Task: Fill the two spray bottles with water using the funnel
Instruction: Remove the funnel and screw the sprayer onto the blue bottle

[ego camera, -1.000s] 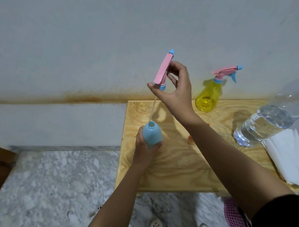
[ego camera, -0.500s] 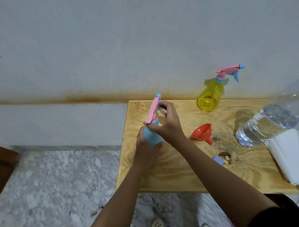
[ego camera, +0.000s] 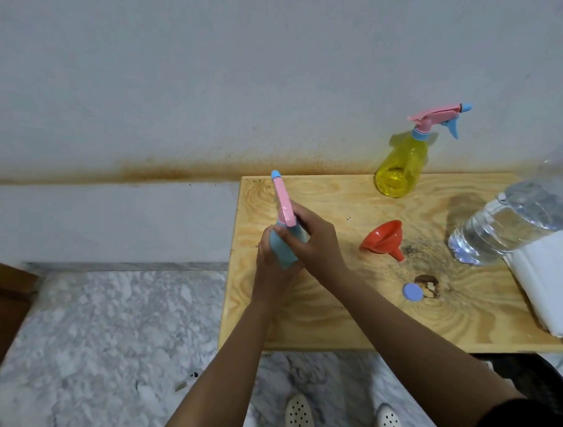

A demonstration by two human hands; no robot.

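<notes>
A blue spray bottle (ego camera: 283, 250) stands near the left edge of the wooden table (ego camera: 342, 310), gripped around its body by my left hand (ego camera: 269, 265). Its pink spray head (ego camera: 283, 203) sits on the bottle's neck, and my right hand (ego camera: 310, 241) is closed around the head's base. A yellow spray bottle (ego camera: 400, 163) with a pink head stands at the back of the table against the wall. A red funnel (ego camera: 384, 239) lies on its side mid-table. A large clear water bottle (ego camera: 512, 216) lies tilted at the right.
A small blue cap (ego camera: 412, 292) lies beside a dark knot in the wood. White cloth or paper (ego camera: 557, 285) covers the table's right end. The wall is right behind the table; marble floor (ego camera: 101, 334) lies to the left and my shoes show below.
My right hand brought the pink spray head, with its tube, down from high above into the blue bottle's neck. The head now sits on the bottle and has turned a little.
</notes>
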